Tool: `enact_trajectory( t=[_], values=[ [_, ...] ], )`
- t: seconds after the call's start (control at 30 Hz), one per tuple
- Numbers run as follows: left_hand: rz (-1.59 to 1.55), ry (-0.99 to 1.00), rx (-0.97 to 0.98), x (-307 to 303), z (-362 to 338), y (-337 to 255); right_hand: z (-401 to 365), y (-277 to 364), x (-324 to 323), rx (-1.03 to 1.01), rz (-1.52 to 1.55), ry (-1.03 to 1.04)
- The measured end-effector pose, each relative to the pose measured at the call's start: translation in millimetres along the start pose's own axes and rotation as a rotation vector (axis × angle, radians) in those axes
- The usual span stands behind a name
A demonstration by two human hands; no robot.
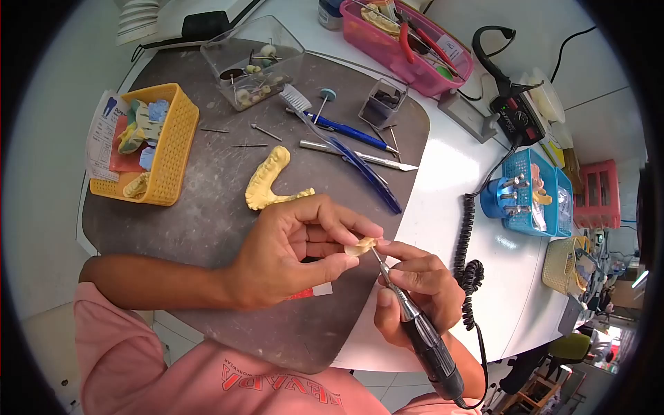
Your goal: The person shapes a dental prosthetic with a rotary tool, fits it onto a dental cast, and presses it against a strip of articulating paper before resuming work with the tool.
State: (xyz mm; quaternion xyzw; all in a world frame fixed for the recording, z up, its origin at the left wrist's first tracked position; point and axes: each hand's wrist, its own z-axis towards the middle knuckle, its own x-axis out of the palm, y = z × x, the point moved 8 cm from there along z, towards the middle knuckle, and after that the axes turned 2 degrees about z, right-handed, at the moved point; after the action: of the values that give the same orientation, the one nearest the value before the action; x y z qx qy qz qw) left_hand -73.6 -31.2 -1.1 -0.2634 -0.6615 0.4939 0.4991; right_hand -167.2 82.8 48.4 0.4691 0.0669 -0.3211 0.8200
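Between the thumb and fingers of my left hand [294, 245] is a small cream-coloured dental piece [358, 247]. My right hand [425, 283] is closed around a black and silver rotary handpiece [430, 349], held like a pen. The thin bur at its tip meets the right end of the piece, and my right index fingertip is close by it. Just beyond my left hand, a yellow horseshoe-shaped dental cast [266, 181] lies on the grey mat [214, 232]. Something red and white shows partly under my left hand.
A toothbrush [360, 169], a craft knife [360, 155] and loose burs lie beyond my hands. Around them stand a yellow basket [181, 149], a clear box [277, 41], a pink bin [366, 48] and blue baskets [532, 221]. A coiled cord [465, 242] runs along the right.
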Motion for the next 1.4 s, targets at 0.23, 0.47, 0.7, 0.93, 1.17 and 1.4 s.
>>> enact_trajectory(
  t=[0.23, 0.47, 0.7, 0.93, 1.17, 1.4],
  values=[
    [0.016, -0.004, 0.006, -0.1, -0.1, -0.8, 0.6, 0.9, -0.5, 0.006, -0.001, -0.015],
    [0.017, -0.004, 0.024, 0.5, 0.1, -2.9, 2.0, 3.2, -0.8, -0.025, 0.026, 0.014],
    [0.048, 0.006, 0.060, 0.9, -0.6, -4.3, 2.8, 4.3, -1.2, -0.037, 0.068, 0.011],
    [0.119, -0.001, 0.065, 2.3, -1.6, -7.4, 1.8, 3.1, 0.2, -0.025, 0.084, -0.017],
    [0.116, -0.003, 0.070, 1.8, -1.9, -7.5, 0.6, 1.5, -2.6, -0.016, 0.100, -0.076],
    [0.111, 0.000, 0.079, 3.1, -1.3, -8.5, 1.1, 1.8, -2.0, -0.024, 0.103, -0.068]
  ],
)
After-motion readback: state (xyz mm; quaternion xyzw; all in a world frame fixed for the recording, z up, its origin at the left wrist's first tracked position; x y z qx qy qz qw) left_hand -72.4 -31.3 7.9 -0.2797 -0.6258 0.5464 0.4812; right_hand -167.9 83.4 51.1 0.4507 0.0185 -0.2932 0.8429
